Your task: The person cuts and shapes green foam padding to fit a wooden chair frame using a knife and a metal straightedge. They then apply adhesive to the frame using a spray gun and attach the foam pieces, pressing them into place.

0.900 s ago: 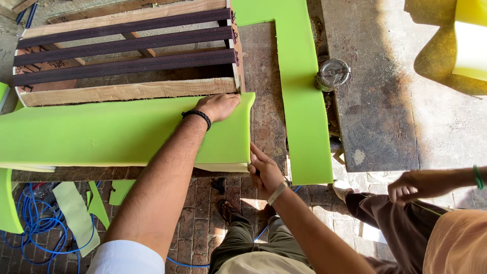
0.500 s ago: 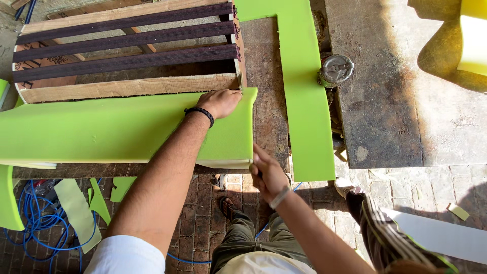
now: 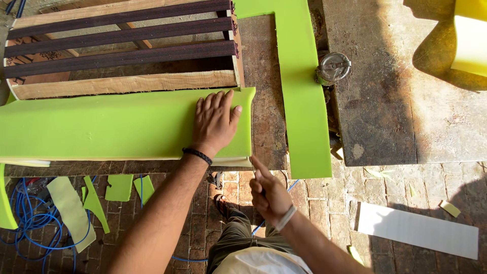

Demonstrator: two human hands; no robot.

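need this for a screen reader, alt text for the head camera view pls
A person's left hand presses flat on a green foam sheet over a wooden slatted frame, while the right hand grips a thin blade at the foam's near corner.

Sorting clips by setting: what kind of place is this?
Probably an upholstery or furniture workshop: the left hand presses green foam beside a webbed wooden seat frame, with foam offcuts on the brick floor.
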